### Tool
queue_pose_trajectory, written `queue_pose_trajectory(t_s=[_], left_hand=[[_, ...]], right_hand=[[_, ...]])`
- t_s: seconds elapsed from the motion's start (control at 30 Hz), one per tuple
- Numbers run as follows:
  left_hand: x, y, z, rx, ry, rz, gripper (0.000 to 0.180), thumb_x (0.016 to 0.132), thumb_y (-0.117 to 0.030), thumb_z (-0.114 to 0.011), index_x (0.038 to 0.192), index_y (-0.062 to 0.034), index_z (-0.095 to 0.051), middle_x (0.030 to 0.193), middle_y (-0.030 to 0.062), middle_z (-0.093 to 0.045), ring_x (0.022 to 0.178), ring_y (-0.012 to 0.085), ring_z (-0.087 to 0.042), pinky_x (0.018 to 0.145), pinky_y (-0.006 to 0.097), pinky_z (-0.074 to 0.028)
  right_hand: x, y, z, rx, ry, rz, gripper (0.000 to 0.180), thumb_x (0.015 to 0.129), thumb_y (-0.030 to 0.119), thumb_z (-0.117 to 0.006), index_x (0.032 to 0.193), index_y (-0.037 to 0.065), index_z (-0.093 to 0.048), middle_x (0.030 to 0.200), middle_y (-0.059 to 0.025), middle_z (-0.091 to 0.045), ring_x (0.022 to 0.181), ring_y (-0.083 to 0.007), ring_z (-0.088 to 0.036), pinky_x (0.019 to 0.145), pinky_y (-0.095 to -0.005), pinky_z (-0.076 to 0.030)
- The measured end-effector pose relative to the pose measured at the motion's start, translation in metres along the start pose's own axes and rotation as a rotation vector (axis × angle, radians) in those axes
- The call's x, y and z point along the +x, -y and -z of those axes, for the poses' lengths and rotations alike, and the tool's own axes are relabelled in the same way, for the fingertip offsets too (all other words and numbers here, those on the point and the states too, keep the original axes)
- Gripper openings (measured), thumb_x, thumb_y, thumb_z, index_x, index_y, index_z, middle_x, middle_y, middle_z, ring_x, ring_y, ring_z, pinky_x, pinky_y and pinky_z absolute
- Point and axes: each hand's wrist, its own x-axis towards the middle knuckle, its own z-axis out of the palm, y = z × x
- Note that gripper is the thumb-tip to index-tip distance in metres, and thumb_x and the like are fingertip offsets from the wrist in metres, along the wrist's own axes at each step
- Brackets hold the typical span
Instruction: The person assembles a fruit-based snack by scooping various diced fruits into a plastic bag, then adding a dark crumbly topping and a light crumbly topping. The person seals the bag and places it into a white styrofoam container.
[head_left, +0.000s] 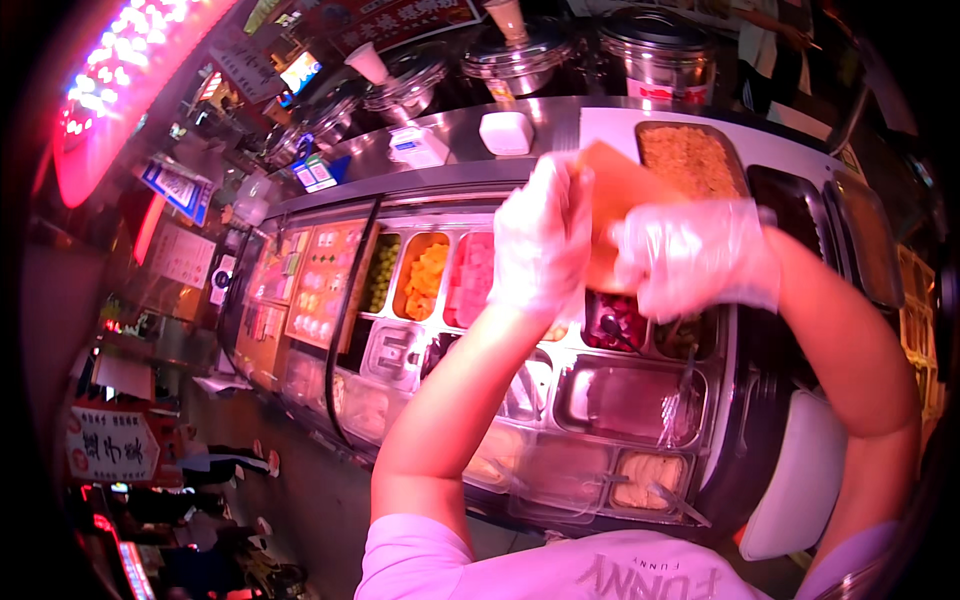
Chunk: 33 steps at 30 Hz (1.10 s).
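Both my hands wear clear plastic gloves and are raised over a food counter. My left hand (542, 238) grips the left edge of an orange-brown paper bag (617, 190). My right hand (697, 255) clasps the bag's right side and lower part. The bag sits between the two hands, its top corner pointing up. Whether anything is inside it cannot be seen.
Below the hands a chilled counter (620, 405) holds metal trays: green fruit (381, 270), orange pieces (425, 275), pink cubes (472, 280), dark red pieces (612, 325). A tray of golden crumbs (690, 160) lies behind. Lidded steel pots (655, 45) and paper cups stand at the back. A neon sign (120, 90) glows left.
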Motion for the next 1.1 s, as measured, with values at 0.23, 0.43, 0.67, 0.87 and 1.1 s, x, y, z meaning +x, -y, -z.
queue_pose_trajectory(t_s=[0.23, 0.43, 0.67, 0.87, 1.1], left_hand=[[0.012, 0.106, -0.029, 0.444, 0.003, 0.250, 0.026, 0.091, -0.027, -0.066, 0.078, -0.0058, -0.060, 0.071, 0.0194, -0.062, 0.069, 0.0432, -0.063, 0.066, 0.054, -0.050], [-0.012, 0.127, -0.035, 0.507, 0.287, 0.288, 0.022, 0.080, -0.023, -0.074, 0.083, -0.0022, -0.065, 0.088, 0.0240, -0.063, 0.088, 0.0444, -0.065, 0.076, 0.052, -0.053], [-0.018, 0.130, -0.046, 0.224, 0.268, 0.487, 0.065, 0.080, -0.015, -0.071, 0.139, 0.0031, -0.050, 0.111, 0.0296, -0.064, 0.106, 0.0477, -0.062, 0.091, 0.049, -0.051], [-0.028, 0.160, -0.050, -0.124, 0.287, 0.684, 0.038, 0.083, -0.016, -0.070, 0.115, 0.0033, -0.066, 0.107, 0.0261, -0.071, 0.103, 0.0375, -0.069, 0.091, 0.040, -0.051], [-0.023, 0.082, -0.019, 0.049, 0.237, 0.605, 0.039, 0.097, -0.020, -0.064, 0.122, 0.0084, -0.056, 0.101, 0.0218, -0.069, 0.092, 0.0348, -0.067, 0.087, 0.043, -0.051]], right_hand=[[0.088, -0.078, 0.041, 0.046, -0.026, -0.246, 0.017, 0.076, 0.017, -0.068, 0.073, 0.003, -0.058, 0.067, -0.0051, -0.054, 0.065, -0.0125, -0.049, 0.060, -0.0316, -0.042], [0.118, -0.136, 0.018, -0.002, 0.085, -0.285, 0.022, 0.088, 0.020, -0.060, 0.104, 0.006, -0.069, 0.092, -0.0056, -0.066, 0.089, -0.0164, -0.060, 0.082, -0.0358, -0.049], [0.132, -0.102, 0.015, -0.358, 0.250, -0.478, 0.056, 0.075, 0.014, -0.072, 0.130, 0.017, -0.065, 0.108, -0.0168, -0.071, 0.099, -0.0310, -0.069, 0.084, -0.0411, -0.055], [0.127, -0.103, -0.008, -0.415, 0.046, -0.333, 0.046, 0.072, 0.018, -0.075, 0.118, 0.014, -0.071, 0.096, -0.0158, -0.073, 0.094, -0.0336, -0.070, 0.083, -0.0433, -0.054], [-0.033, -0.116, 0.032, -0.383, -0.889, -0.205, 0.020, 0.095, 0.021, -0.066, 0.098, 0.001, -0.070, 0.082, -0.0049, -0.068, 0.078, -0.0134, -0.064, 0.073, -0.0311, -0.052]])
